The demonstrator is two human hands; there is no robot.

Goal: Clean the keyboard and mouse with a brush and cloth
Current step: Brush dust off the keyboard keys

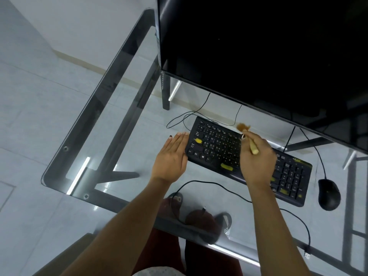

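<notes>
- Head view, looking down onto a glass desk (111,108) with a dark frame.
- Keyboard (217,148), black, lies on the glass at roughly 3 o'clock of frame centre, skewed so its left end points toward 11 o'clock and its number pad toward 4 o'clock. Yellow smears show on several keys, at the left side, near the space bar and on the number pad.
- Mouse (329,194), black, sits just beside the number-pad end of the keyboard, at its 4 o'clock; a cable runs from it up toward 12 o'clock.
- Right hand (256,162) hovers over the middle of the keyboard, fingers curled round the pale handle of a brush (247,136). Handle end sticks out above the knuckles; the brown bristles point to 11 o'clock and sit over the keyboard's far edge. Bristles are motion-blurred; contact with the keys cannot be told.
- Left hand (171,156) lies flat, fingers straight and together, holding nothing, fingertips toward 1 o'clock. Its thumb-side edge is against the left end of the keyboard.
- Monitor (258,46), dark screen, fills the 12 to 2 o'clock region behind the keyboard.
- Loose cables (199,114) curl on the glass at the keyboard's 11 o'clock; another cable (298,220) runs along the near edge, ending in a plug at 5 o'clock.
- Sandalled feet (223,220) show through the glass at 6 o'clock.
</notes>
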